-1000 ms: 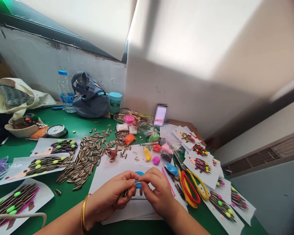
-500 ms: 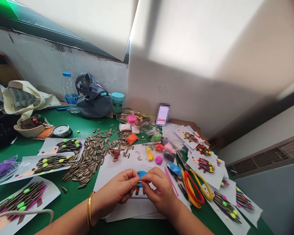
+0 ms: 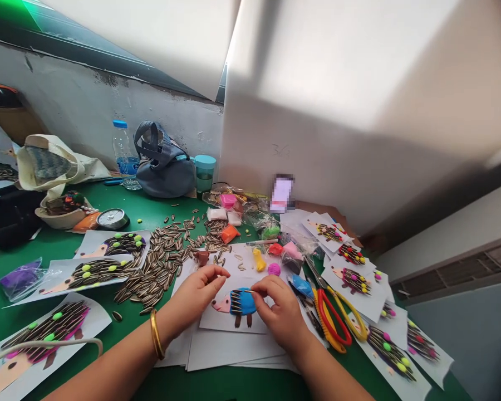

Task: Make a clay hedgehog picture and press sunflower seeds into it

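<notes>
A clay hedgehog (image 3: 245,302) with a blue body, pink face and brown legs lies on white paper. Striped sunflower seeds stick in the left part of its blue body. My right hand (image 3: 279,307) is over the body's right side, thumb and forefinger pinched on a sunflower seed (image 3: 249,291). My left hand (image 3: 200,291), a gold bangle at its wrist, hovers just above and left of the hedgehog's face. Its thumb and forefinger are apart with nothing between them; the lower fingers are curled and partly hidden.
A heap of sunflower seeds (image 3: 161,262) lies to the left. Yellow clay (image 3: 259,260) and a pink clay ball (image 3: 274,269) are beyond the hedgehog. Scissors (image 3: 332,320) lie to the right. Finished hedgehog pictures (image 3: 87,274) lie on both sides; a bottle (image 3: 126,159) stands behind.
My hands have parted: the left moved back to the left and opened its pinch, while the right stays near the clay with a seed. The hedgehog now shows more fully.
</notes>
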